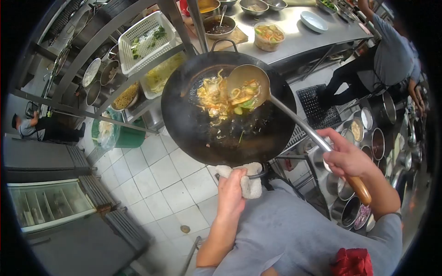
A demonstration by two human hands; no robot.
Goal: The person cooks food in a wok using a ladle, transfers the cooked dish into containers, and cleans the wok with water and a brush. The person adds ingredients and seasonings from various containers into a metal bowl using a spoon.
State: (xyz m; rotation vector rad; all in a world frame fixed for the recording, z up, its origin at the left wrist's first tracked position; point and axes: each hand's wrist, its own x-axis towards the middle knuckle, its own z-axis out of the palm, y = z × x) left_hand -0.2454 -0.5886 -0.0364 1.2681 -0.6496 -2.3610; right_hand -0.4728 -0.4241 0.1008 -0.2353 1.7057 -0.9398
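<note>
My left hand [230, 192] is closed round a folded light cloth [251, 181], which wraps the near handle of a large dark wok [221, 149]. My right hand [346, 155] grips a long-handled ladle [301, 123] with a wooden end. The ladle's bowl is over the right part of the wok and holds noodles with green and orange vegetable pieces. More noodles and what looks like egg [212, 97] lie in the wok beside the bowl. Thin steam or smoke hangs over the wok's left side.
A steel counter [294, 39] behind the wok carries a plastic tub of vegetables [269, 36] and sauce bowls. White baskets [147, 41] stand on the left rack. A co-worker [391, 50] stands at upper right, another person [39, 126] far left. Several pots line the right side.
</note>
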